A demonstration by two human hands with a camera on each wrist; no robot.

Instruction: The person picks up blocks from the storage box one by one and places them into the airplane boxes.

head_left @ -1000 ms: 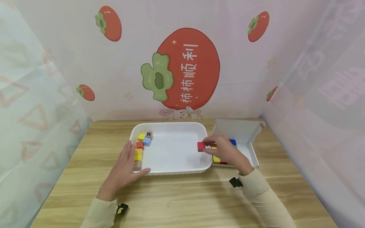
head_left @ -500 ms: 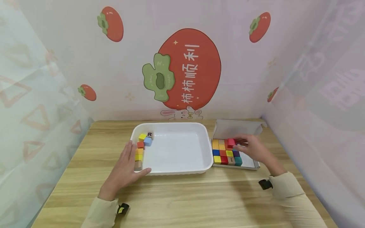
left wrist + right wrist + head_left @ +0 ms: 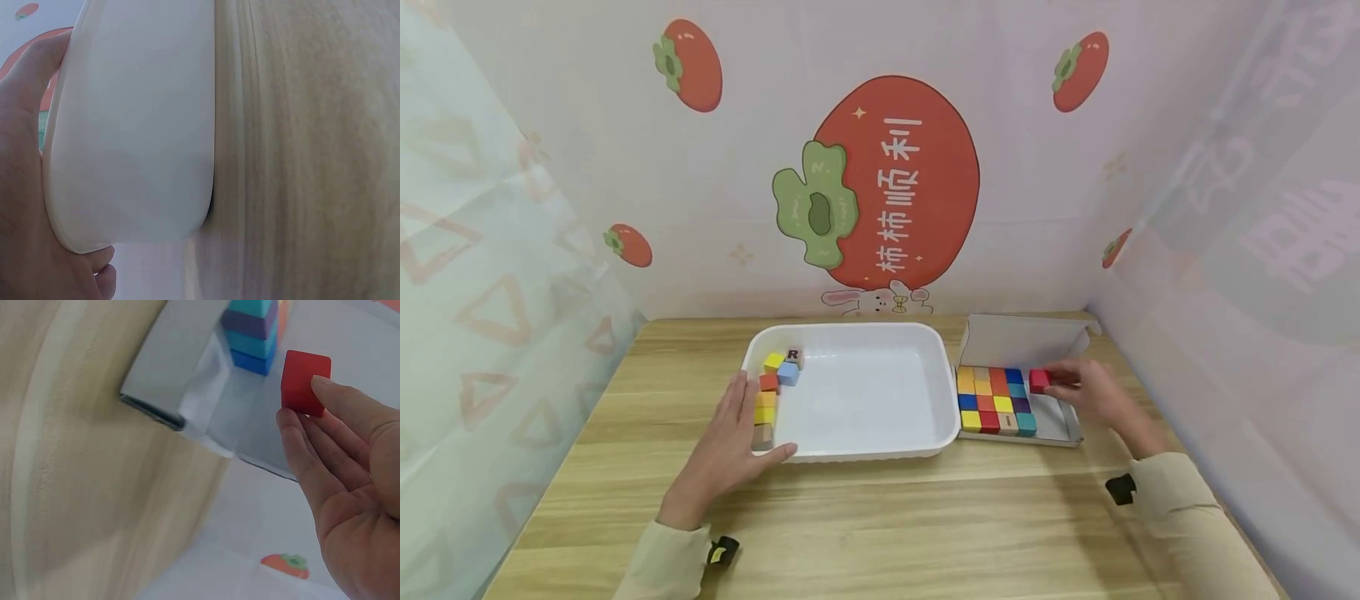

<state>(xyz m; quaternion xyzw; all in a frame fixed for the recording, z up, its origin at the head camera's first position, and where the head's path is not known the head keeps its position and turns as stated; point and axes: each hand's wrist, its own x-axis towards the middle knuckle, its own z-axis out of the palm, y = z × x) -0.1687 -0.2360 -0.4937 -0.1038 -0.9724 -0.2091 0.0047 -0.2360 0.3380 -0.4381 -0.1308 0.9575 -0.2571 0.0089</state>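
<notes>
In the head view my right hand [image 3: 1092, 393] pinches a red cube [image 3: 1039, 382] between thumb and fingers. It is over the free part of a shallow white box [image 3: 1062, 421], right of several rows of coloured cubes [image 3: 1003, 404]. The right wrist view shows the red cube [image 3: 304, 382] tilted at my fingertips, apart from the stacked-looking blue and purple cubes [image 3: 253, 331]. My left hand [image 3: 718, 446] rests on the near left corner of a white tray [image 3: 865, 454], fingers straight along its left rim and thumb spread along the front. The left wrist view shows the tray's outer wall [image 3: 134, 125].
Inside the tray, several cubes line the left side, among them a yellow one [image 3: 775, 362], a light blue one [image 3: 787, 373] and a wooden one with an R [image 3: 793, 356]. The box's lid [image 3: 1018, 342] stands raised at the back. A wooden table [image 3: 880, 525] lies beneath everything.
My right hand carried the red cube rightward from over the tray, past the filled rows, to the box's free part. My left hand stayed on the tray.
</notes>
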